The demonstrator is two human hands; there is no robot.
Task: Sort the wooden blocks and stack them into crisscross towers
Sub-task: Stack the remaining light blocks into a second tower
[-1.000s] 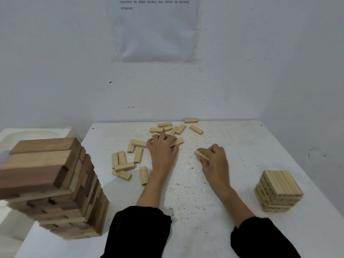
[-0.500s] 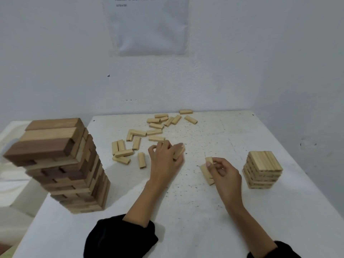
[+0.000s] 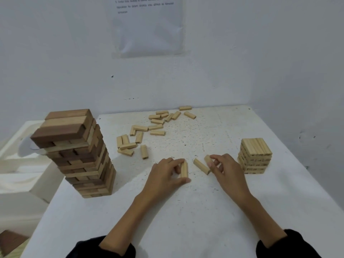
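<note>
Right hand pinches one pale block; the small tower stands near at its 3 o'clock. Left hand, farther off, grips another block, long axis 12-to-6.

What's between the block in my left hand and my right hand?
One loose light block lies slanted on the table, by the right hand, apart from the held block in the left hand. Head view shows it.
</note>
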